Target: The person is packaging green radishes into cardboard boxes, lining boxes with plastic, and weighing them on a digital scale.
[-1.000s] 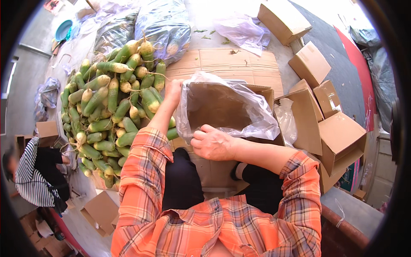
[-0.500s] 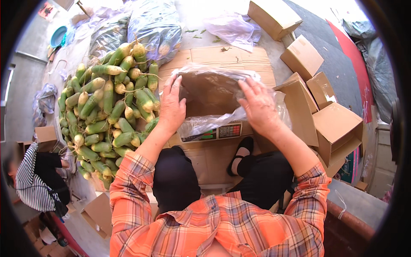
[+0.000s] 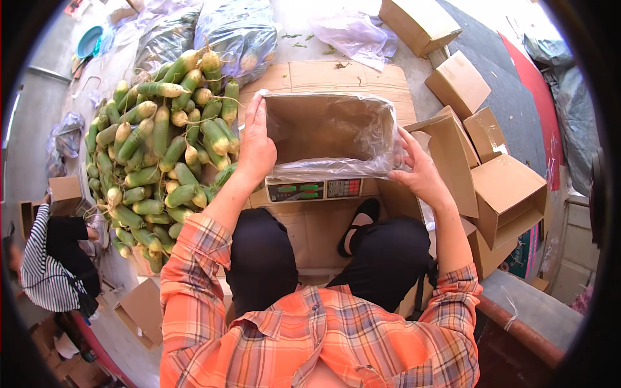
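Note:
A brown cardboard box [image 3: 323, 132] lined with a clear plastic bag [image 3: 378, 139] sits on a flat weighing scale [image 3: 314, 189] in front of me. My left hand [image 3: 254, 147] presses the bag's film over the box's left rim. My right hand [image 3: 420, 169] holds the film against the right rim, fingers spread along the edge. The box's inside looks empty. A big heap of green-and-white radishes [image 3: 158, 155] lies just left of the box, close to my left hand.
Several empty cardboard boxes [image 3: 498, 187] stand at the right. Filled plastic sacks [image 3: 239, 32] lie behind the heap and a loose clear bag [image 3: 352, 32] at the back. Flattened cardboard [image 3: 336, 77] covers the ground. A person in a striped top [image 3: 48, 265] crouches at the lower left.
The bag was bunched over the box; my hands have moved apart to both rims and spread it open as a lining. The scale's display now shows.

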### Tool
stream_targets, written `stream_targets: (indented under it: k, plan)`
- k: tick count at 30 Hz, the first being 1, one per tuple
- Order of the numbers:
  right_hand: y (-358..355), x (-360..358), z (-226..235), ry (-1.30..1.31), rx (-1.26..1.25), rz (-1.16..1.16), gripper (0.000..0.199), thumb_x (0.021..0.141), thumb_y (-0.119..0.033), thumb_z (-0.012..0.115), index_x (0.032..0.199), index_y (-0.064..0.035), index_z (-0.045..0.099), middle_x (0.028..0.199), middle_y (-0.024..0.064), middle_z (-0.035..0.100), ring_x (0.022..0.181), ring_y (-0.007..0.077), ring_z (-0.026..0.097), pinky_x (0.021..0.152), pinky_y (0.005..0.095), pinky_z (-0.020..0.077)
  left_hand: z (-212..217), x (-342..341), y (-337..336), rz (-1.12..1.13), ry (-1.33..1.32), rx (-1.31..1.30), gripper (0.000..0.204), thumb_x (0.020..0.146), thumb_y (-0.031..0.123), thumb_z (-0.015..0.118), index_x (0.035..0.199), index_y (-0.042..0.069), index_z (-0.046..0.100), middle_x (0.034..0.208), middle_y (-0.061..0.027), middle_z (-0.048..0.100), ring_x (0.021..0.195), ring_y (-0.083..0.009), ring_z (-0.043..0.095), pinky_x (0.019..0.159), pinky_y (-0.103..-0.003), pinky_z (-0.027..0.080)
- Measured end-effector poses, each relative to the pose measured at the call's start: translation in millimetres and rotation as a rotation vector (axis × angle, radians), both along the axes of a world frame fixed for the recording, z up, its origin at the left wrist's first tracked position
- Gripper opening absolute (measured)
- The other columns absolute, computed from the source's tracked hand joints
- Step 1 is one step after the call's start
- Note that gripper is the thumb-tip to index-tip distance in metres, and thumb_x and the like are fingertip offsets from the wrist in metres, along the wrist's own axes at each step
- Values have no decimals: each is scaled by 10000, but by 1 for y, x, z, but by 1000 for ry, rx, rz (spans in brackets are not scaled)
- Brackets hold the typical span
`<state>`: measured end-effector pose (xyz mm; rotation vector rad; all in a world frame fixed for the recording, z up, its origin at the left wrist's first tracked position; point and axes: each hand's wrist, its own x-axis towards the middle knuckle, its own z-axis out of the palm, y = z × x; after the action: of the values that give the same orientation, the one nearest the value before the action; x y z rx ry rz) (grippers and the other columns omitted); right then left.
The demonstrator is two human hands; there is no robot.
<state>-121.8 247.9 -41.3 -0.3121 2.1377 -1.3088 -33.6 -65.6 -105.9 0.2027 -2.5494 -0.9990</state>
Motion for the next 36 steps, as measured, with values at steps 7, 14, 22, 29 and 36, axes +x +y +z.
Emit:
stream_targets:
  k: [7, 14, 22, 29, 36]
  plan:
    - [11, 14, -83, 71, 78, -34, 777, 691, 157, 557, 1392, -64, 304, 1238, 134, 522, 1123, 184, 520, 957, 274, 390, -1, -2, 2, -8, -5, 10, 708, 650, -160, 318, 1353, -82, 286, 1439, -188, 247, 1342, -326, 232, 1115, -349, 189]
    - [11, 2, -102, -419, -486, -629, 349, 756, 115, 468, 1067, -10, 563, 974, 31, 609, 893, 121, 569, 777, 232, 457, 1, 13, -6, -107, 27, 276, 642, 713, -95, 397, 1350, -34, 338, 1464, -152, 229, 1360, -277, 220, 1110, -352, 195]
    - [-43, -43, -27, 822, 25, -148, 453, 835, -104, 599, 1263, -35, 470, 1292, 125, 462, 1185, 242, 446, 979, 348, 372, -23, 28, -27, 220, 14, 1391, 244, 925, 167, 523, 1144, 78, 582, 1014, -21, 622, 869, -114, 589, 750, -242, 488]
    - [-47, -43, -61, 531, -132, -71, 635, 815, -34, 573, 1392, -78, 311, 1378, 148, 385, 1304, 269, 333, 1071, 351, 263, 38, -10, -23, 229, 229, 674, 144, 904, 88, 518, 1009, 49, 607, 851, -8, 595, 712, -77, 536, 600, -199, 435]
    - [-50, -40, -58, 501, -156, -52, 626, 817, -5, 539, 1394, -66, 305, 1377, 151, 387, 1301, 260, 340, 1070, 349, 261, -13, -106, 80, -943, -823, -361, 418, 852, 133, 537, 1264, 191, 499, 1231, -101, 515, 1096, -322, 514, 905, -405, 431]
